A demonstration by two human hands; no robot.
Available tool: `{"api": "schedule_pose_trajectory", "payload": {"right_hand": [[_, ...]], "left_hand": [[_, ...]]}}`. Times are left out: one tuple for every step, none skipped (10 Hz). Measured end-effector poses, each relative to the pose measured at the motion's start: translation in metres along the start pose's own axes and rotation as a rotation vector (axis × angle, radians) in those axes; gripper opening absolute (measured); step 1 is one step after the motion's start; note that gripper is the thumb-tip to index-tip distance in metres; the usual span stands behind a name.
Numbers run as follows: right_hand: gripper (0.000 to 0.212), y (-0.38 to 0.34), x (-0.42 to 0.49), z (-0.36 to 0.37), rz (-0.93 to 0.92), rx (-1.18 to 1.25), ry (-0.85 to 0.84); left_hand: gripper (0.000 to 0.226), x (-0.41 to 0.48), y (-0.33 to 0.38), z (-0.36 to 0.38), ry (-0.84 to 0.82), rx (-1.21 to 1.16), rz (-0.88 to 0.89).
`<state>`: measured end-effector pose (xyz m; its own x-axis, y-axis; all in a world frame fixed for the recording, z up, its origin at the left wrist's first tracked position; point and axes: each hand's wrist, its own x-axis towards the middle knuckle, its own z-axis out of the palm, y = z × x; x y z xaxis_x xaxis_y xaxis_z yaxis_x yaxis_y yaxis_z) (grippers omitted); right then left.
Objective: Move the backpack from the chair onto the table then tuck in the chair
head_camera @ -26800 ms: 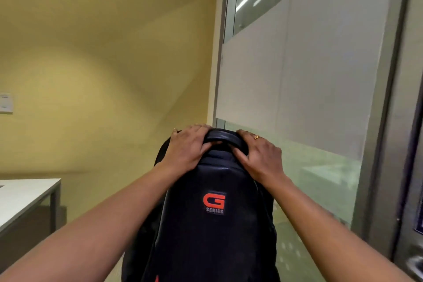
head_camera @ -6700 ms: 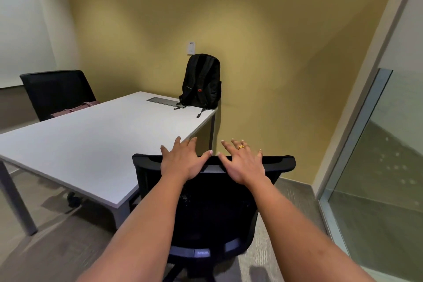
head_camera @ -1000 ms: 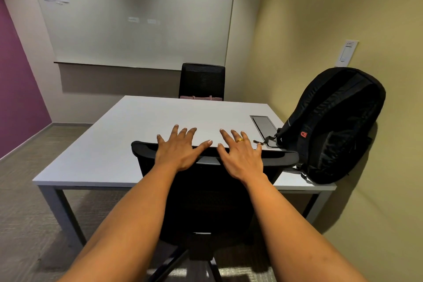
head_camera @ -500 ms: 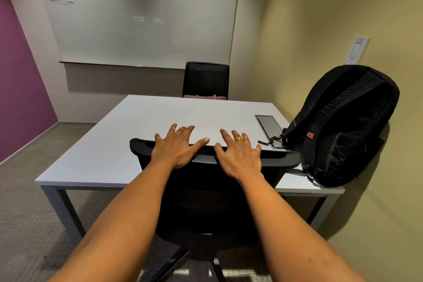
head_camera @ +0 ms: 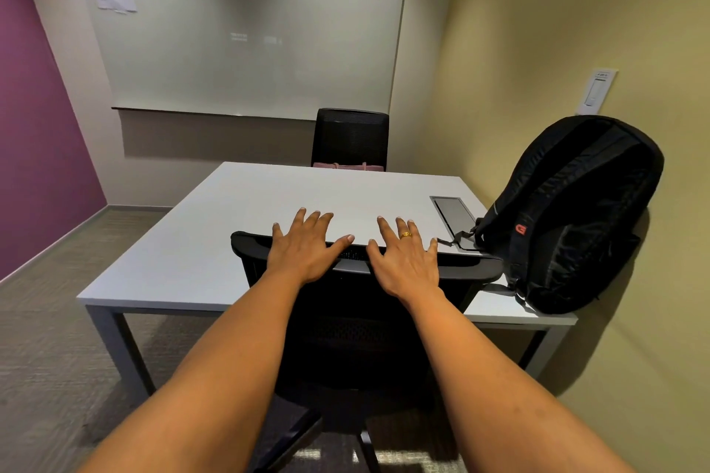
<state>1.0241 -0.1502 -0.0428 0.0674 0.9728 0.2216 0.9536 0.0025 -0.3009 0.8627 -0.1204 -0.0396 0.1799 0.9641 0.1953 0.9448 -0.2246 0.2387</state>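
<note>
The black backpack [head_camera: 572, 215] stands upright on the right end of the white table [head_camera: 215, 242], leaning against the yellow wall. A black mesh office chair [head_camera: 357, 338] stands at the table's near edge, its backrest top overlapping the tabletop edge. My left hand [head_camera: 303, 248] and my right hand [head_camera: 403, 261] lie flat on the top rail of the backrest, fingers spread forward over it. The seat is hidden behind the backrest and my arms.
A second black chair [head_camera: 349, 136] with a pink item on its seat stands at the table's far side. A grey cable hatch [head_camera: 453, 211] is set into the tabletop near the backpack. A whiteboard [head_camera: 249, 31] covers the far wall; the purple wall [head_camera: 34, 107] is at left.
The chair has slid forward toward the table under my hands, and the view has moved closer. The backpack has not moved.
</note>
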Motion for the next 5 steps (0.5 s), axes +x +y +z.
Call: {"api": "schedule_pose_trajectory", "payload": {"right_hand": [[0.058, -0.003, -0.005, -0.005, -0.025, -0.013, 0.027], [0.059, -0.005, -0.011, -0.014, -0.043, -0.032, 0.04], [0.061, -0.008, -0.02, -0.026, -0.054, -0.038, 0.091], [0.062, -0.016, -0.025, -0.047, -0.046, -0.007, 0.152], [0.061, -0.027, -0.027, -0.072, -0.094, 0.026, 0.265]], "left_hand": [[0.073, -0.008, 0.004, -0.002, -0.008, 0.034, -0.017], [0.074, -0.018, 0.007, -0.007, -0.003, 0.06, -0.021], [0.073, -0.026, 0.011, -0.019, 0.077, 0.09, 0.016], [0.072, -0.029, 0.019, -0.044, 0.151, 0.111, 0.064], [0.072, -0.031, 0.031, -0.071, 0.263, 0.121, 0.106]]}}
